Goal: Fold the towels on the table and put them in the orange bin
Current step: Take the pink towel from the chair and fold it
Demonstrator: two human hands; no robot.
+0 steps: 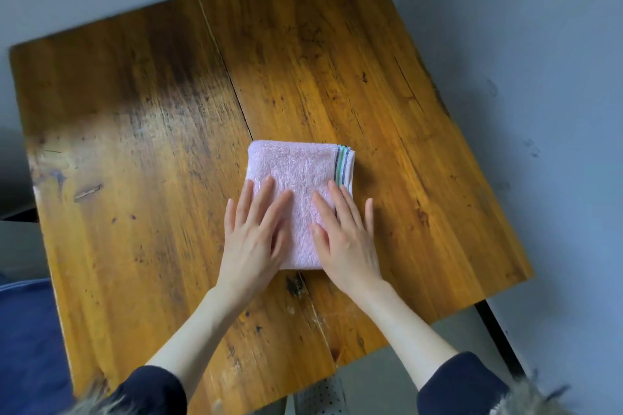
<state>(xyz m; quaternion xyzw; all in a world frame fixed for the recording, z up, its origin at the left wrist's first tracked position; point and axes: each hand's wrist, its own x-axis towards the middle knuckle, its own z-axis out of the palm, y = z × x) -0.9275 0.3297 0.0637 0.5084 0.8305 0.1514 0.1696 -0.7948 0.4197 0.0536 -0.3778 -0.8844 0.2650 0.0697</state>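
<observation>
Pink towel (296, 175): it lies folded in a small thick rectangle near the middle of the wooden table (135, 145), with the striped border on its right far edge
Left hand (254, 232): flat on the near left part of the towel, fingers straight and a little spread, grasping nothing; the outer fingers reach past the towel's left edge onto the wood
Right hand (344, 236): flat on the near right part, fingers straight, holding nothing, fingertips close to the striped band
Step in hand: I judge it is the pressing of the finished fold, so that the layers stay together before lifting
How to do it well: press with the whole palm, not only the fingertips, and smooth from the middle toward the edges so trapped air goes out; keep the corners one over another
Lifting advice: slide the fingers under both sides and keep the thumbs on top, otherwise the soft terry may open again
Risk: the layers at the striped edge look loose and may slip apart
Orange bin: it is not visible in this view, so its place cannot be told
Other towels: none is seen on the table here
</observation>
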